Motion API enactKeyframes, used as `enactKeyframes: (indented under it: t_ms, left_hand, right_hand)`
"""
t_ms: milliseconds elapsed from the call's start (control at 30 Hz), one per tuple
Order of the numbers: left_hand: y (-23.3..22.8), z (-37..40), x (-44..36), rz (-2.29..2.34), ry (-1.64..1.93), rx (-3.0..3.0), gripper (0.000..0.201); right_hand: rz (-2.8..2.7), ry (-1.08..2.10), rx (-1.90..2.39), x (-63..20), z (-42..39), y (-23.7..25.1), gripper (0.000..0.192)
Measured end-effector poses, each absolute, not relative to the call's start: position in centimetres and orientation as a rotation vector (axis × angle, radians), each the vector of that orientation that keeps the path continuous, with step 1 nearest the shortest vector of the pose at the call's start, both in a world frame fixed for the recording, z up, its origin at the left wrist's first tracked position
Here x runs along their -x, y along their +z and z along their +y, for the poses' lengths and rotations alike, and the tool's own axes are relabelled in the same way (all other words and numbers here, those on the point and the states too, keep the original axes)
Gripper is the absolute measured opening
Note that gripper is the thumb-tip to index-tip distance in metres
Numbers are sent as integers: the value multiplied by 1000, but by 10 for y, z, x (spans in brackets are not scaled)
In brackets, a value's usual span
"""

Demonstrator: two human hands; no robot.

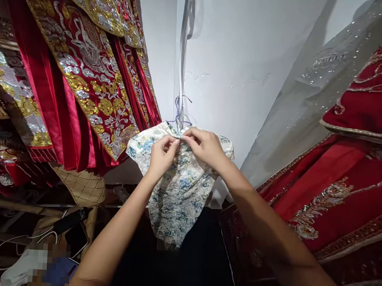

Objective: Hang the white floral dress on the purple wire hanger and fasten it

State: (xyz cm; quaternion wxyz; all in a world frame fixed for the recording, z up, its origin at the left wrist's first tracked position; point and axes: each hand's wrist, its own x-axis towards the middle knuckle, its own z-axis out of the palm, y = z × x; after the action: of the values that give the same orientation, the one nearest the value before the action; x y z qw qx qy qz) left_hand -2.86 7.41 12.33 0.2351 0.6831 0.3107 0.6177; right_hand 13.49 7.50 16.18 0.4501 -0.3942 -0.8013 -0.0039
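A small cream dress with a blue floral print [178, 198] hangs on a thin wire hanger [179, 112] from a grey strap [183, 53] against the white wall. Both hands meet at its collar. My left hand [161, 155] pinches the collar fabric from the left side. From the right, my right hand [204, 146] pinches the same spot with thumb and fingers. The fingertips of the two hands touch at the neck opening, just under the hanger hook.
Red robes with gold and silver embroidery [86, 69] hang at the left, more red embroidered garments [352, 168] at the right. A grey sequined cloth [308, 102] drapes by the wall. A woven bag [83, 186], a phone [76, 239] and white cables lie low at the left.
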Motion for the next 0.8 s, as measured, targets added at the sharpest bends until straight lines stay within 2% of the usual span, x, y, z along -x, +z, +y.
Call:
enactKeyframes:
  t_ms: [133, 300, 367, 500, 600, 800]
  left_hand:
    - [90, 82, 29, 987, 1627, -1920, 24]
    - [39, 73, 28, 1119, 1330, -1954, 31]
    - [46, 68, 26, 1059, 1404, -1931, 26]
    - [100, 66, 17, 909, 1697, -1893, 23]
    - [129, 70, 11, 908, 1701, -1926, 24]
    - [124, 70, 16, 948, 1684, -2005, 29]
  right_hand:
    - [-1948, -42, 918, -138, 77, 173, 15]
    - [-1692, 82, 767, -162, 80, 199, 19]
    - [-1747, 143, 755, -168, 78, 205, 21]
    - [-1876, 155, 788, -160, 67, 196, 20]
    - [-1917, 174, 793, -150, 61, 186, 19]
    - [-1907, 107, 834, -147, 63, 175, 20]
